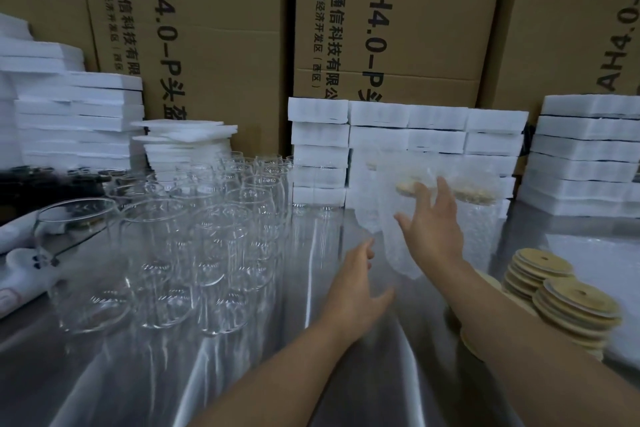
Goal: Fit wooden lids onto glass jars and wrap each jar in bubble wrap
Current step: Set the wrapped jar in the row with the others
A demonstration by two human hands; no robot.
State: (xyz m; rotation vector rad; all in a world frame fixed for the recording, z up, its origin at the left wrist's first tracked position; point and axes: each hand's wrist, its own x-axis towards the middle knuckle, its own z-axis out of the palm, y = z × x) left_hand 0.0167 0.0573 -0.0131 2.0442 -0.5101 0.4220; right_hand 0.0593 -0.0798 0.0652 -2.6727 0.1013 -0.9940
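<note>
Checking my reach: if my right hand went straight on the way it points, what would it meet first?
Probably the bubble-wrapped jar just ahead of the right hand, standing before the white foam stacks; depth is unclear, so hand and jar may be touching.

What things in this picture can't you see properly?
Head view:
Wrapped jar: motion-blurred; unclear whether right hand touches it.
Dark things far left: too dim, blurred to name.
Box lettering: cut off by top edge, foam blocks.
Wooden lids: some hidden behind right forearm.
</note>
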